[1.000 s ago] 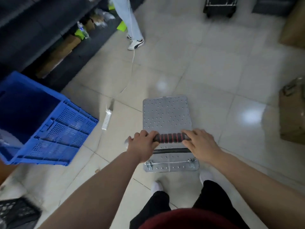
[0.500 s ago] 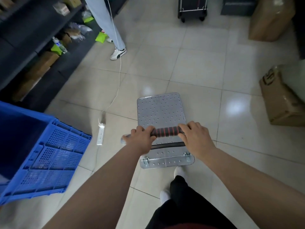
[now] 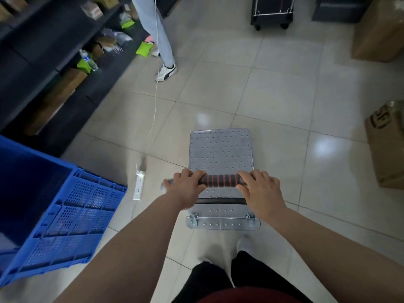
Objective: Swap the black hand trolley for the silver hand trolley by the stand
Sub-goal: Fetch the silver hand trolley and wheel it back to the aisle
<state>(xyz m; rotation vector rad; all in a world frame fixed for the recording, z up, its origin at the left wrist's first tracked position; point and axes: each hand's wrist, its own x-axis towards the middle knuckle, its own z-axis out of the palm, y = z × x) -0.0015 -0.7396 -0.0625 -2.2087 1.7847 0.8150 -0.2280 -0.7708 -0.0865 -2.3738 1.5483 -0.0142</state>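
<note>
The silver hand trolley (image 3: 220,152) stands on the tiled floor right in front of me, its perforated metal deck pointing away. Its handle bar has a black and red ribbed grip (image 3: 222,181). My left hand (image 3: 184,186) is wrapped around the left end of that bar and my right hand (image 3: 261,190) around the right end. The black hand trolley (image 3: 272,13) stands far ahead at the top of the view, beside a dark stand or cabinet (image 3: 336,8); only its lower part and wheels show.
A blue plastic crate (image 3: 59,213) sits close on the left. A white power strip (image 3: 139,188) with a cord lies left of the trolley. Another person's legs (image 3: 161,47) stand by dark shelving (image 3: 54,53). Cardboard boxes stand on the right (image 3: 387,147) and far right (image 3: 380,31).
With both hands on the handle, I have walked forward with the silver trolley. The black trolley and boxes have come closer; the blue crate has slid back to my left.
</note>
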